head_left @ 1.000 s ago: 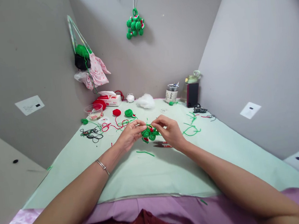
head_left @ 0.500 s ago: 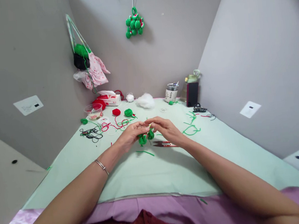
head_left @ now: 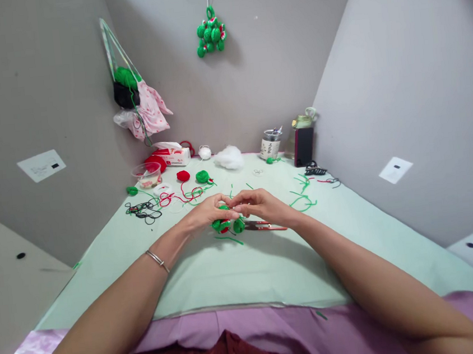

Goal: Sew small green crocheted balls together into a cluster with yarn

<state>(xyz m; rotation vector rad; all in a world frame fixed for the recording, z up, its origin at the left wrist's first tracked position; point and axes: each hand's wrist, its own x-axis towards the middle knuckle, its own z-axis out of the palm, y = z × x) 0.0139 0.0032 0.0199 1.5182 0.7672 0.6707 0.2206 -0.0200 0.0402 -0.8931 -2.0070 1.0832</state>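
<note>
My left hand (head_left: pixel 213 208) is closed around a small green crocheted piece (head_left: pixel 219 225) with red and white parts showing below the thumb. A round green part (head_left: pixel 239 225) of it hangs just right of the left thumb tip. My right hand (head_left: pixel 258 205) meets the left fingertips from the right, thumb and forefinger pinched together; what lies in that pinch is too small to make out. Under the right hand, thread snips (head_left: pixel 262 226) with red handles rest on the table, partly hidden. In front of them lies a short green yarn scrap (head_left: pixel 230 239).
A green table cover (head_left: pixel 190 294) holds tangled black cord (head_left: pixel 142 211), a red yarn ball (head_left: pixel 183 176), a green yarn ball (head_left: pixel 202 176) and white stuffing (head_left: pixel 229 158). A pen tin (head_left: pixel 270 145) and a phone (head_left: pixel 303 147) stand back right. Green crocheted pieces (head_left: pixel 211 35) hang on the wall.
The green piece has been turned and lowered slightly, so its red and white part now shows. My right fingers have curled into a pinch; the snips stay on the table.
</note>
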